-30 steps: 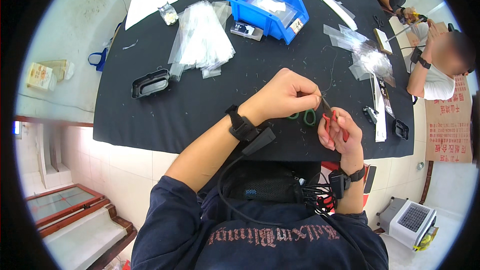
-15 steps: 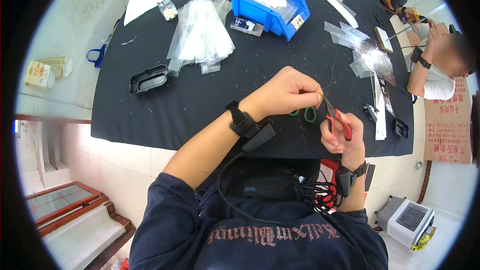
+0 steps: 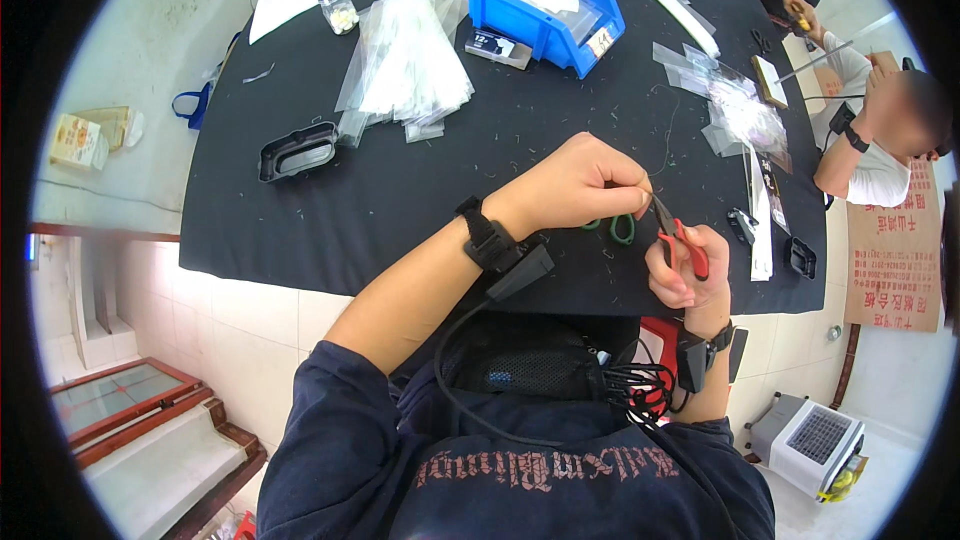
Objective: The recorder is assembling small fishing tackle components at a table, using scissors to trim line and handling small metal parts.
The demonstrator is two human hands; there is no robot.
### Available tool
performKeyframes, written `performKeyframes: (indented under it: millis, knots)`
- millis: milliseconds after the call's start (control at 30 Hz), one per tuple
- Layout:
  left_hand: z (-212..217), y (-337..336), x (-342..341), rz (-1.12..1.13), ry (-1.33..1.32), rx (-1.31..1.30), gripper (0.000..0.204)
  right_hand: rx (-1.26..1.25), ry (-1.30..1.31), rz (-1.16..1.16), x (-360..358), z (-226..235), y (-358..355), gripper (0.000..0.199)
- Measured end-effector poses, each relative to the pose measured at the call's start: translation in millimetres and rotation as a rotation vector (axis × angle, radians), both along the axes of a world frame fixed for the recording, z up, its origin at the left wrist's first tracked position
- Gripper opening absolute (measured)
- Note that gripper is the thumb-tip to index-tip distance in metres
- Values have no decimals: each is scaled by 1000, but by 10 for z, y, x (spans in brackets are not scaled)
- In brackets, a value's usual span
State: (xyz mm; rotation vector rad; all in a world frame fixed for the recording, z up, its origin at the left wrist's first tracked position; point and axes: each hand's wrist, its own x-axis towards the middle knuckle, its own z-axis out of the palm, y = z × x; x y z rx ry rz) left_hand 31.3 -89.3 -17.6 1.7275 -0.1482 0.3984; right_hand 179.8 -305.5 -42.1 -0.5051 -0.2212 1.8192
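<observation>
Pliers (image 3: 668, 220) shifted slightly rightward: in right hand (image 3: 690, 270), tips beside left hand (image 3: 575, 180).

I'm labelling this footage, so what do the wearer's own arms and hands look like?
The left hand and right hand are ungloved. Each wrist wears a black strap with a blocky black device: left device, right device. A thin black cable trails from the left one. The shirt's sleeves are short and dark navy.
</observation>
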Motion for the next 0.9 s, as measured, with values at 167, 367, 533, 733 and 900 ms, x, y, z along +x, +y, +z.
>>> performKeyframes:
  millis: [167, 367, 533, 733, 900]
  knots:
    - [-6, 9, 2, -25, -22, 24, 18, 31, 10, 67, 9, 9, 19, 62]
    - [-20, 34, 0, -32, -1, 47, 19, 0, 26, 98, 25, -1, 21, 62]
    - [-30, 31, -3, -40, 16, 49, 20, 37, 60, 119, 30, -20, 24, 61]
    - [-44, 10, 6, 6, 76, -3, 20, 21, -222, -43, -54, 71, 64, 52]
    - [-73, 14, 23, 115, 103, -97, 19, 188, -924, -389, -202, 181, 74, 35]
